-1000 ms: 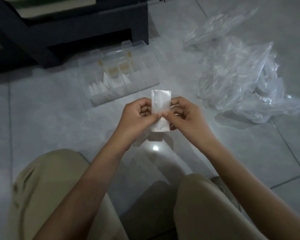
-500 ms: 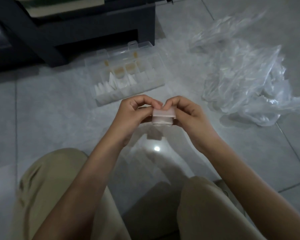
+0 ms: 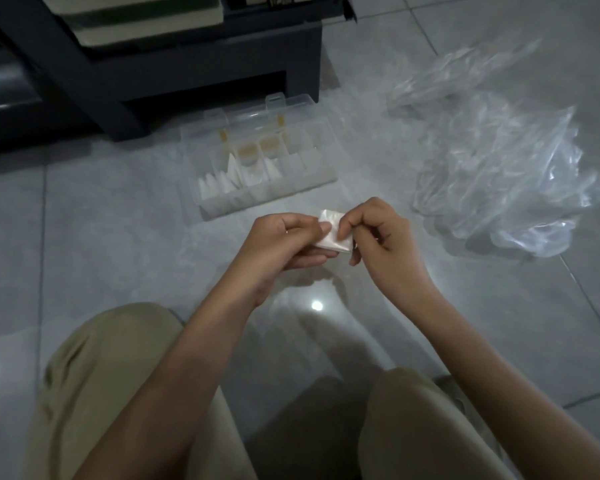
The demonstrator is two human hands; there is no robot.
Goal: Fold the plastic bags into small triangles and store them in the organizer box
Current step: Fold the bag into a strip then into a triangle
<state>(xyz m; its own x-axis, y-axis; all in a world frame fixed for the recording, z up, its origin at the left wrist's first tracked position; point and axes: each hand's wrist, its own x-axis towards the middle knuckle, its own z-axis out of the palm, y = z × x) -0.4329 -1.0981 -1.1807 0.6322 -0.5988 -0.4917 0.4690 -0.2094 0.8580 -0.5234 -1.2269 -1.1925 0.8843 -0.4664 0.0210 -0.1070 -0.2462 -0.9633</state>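
Note:
A small folded white plastic bag (image 3: 331, 233) is held in the air between both hands above the tiled floor. My left hand (image 3: 281, 242) grips its left side, thumb on top and fingers underneath. My right hand (image 3: 378, 237) pinches its right edge with thumb and forefinger. Beyond the hands lies the clear organizer box (image 3: 267, 199), lid open, with several white folded triangles (image 3: 232, 174) standing in its front-left compartments. A heap of loose clear plastic bags (image 3: 492, 161) lies on the floor at the right.
A dark low cabinet (image 3: 187, 81) stands behind the organizer box. My knees in beige trousers (image 3: 94, 386) fill the lower frame. Grey floor tiles (image 3: 101, 220) surround the hands.
The upright folded strip has been folded down into a shorter, compact packet. Both hands have shifted slightly right and kept hold of it. The camera has tilted a little.

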